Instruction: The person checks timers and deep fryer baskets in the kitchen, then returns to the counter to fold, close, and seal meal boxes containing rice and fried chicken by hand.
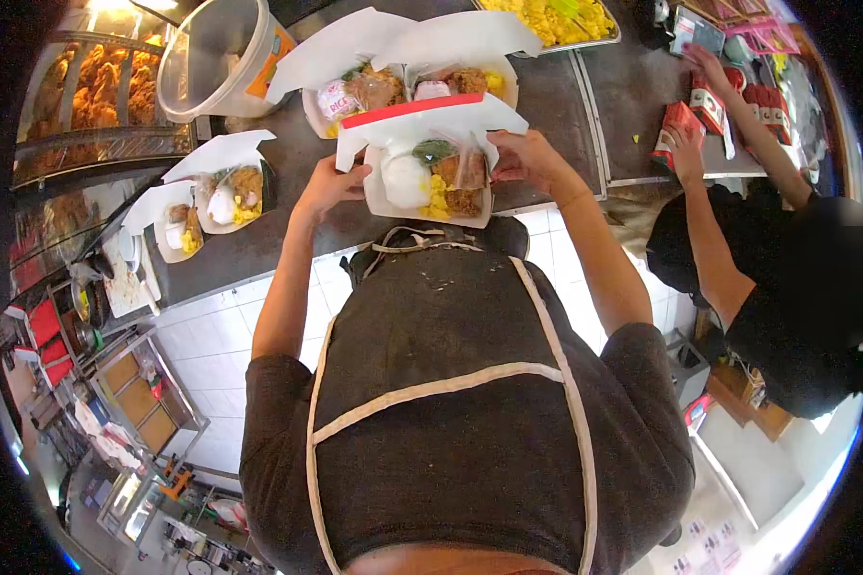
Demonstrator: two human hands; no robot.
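Between my two hands is an open paper meal box (379, 203), its lid flap standing up at the far side. In it lie a white wrapped rice portion (407, 181), yellow scrambled egg (437, 198), green leaves (434, 150) and fried chicken (465, 184). My left hand (333, 188) grips the box's left side, fingers partly behind the wall. On the right side, my right hand (530, 160) holds it with bent fingers. Two more open meal boxes (316, 122) with similar food stand just beyond it.
Further open boxes (222, 229) stand at the left. A clear plastic tub (187, 81) and a tray of scrambled egg (556, 19) are at the back. Fried chicken (101, 86) fills a display case. At right, a co-worker's hand (683, 153) touches a red box (671, 123).
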